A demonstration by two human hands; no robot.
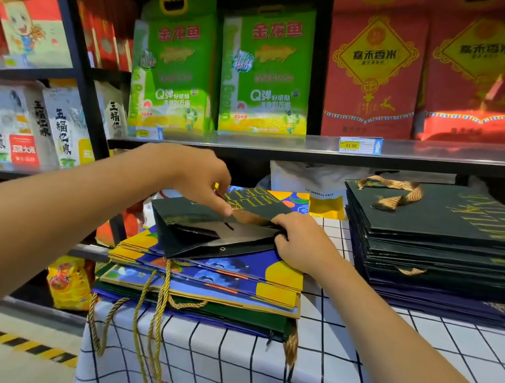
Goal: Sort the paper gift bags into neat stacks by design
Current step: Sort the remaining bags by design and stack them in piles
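Dark green paper, printed with gold lettering, forms the gift bag (pixel 217 234) that I see at centre, lying partly unfolded on top of the mixed pile (pixel 202 280). The left hand (pixel 201 182) reaches in from above, its fingers (pixel 222 207) curled down and pinching the far flap of this bag near the gold lettering. The right hand (pixel 302 242) grips the bag's right edge, fingers curled around the fold. An eyelet shows on the near flap, which is lifted open so that the glossy inside is visible.

The mixed pile beneath holds bags with a blue, yellow and orange fruit pattern over dark green and purple ones; their edges are not aligned. Gold rope handles (pixel 146 321) hang from it over the front of the counter (pixel 335 360), which is covered in a white cloth with a black grid.

To the right, well apart from the pile, I see a neat stack of dark green bags (pixel 444 246) with the same gold lettering, resting on a few purple ones; a gold ribbon handle (pixel 394 193) lies on top.

Behind the counter, a shelf (pixel 408 151) carries green rice boxes (pixel 221 69) and red rice boxes (pixel 425 69), with a price label (pixel 360 145) on its edge. White rice sacks (pixel 46 124) stand on shelving at left.
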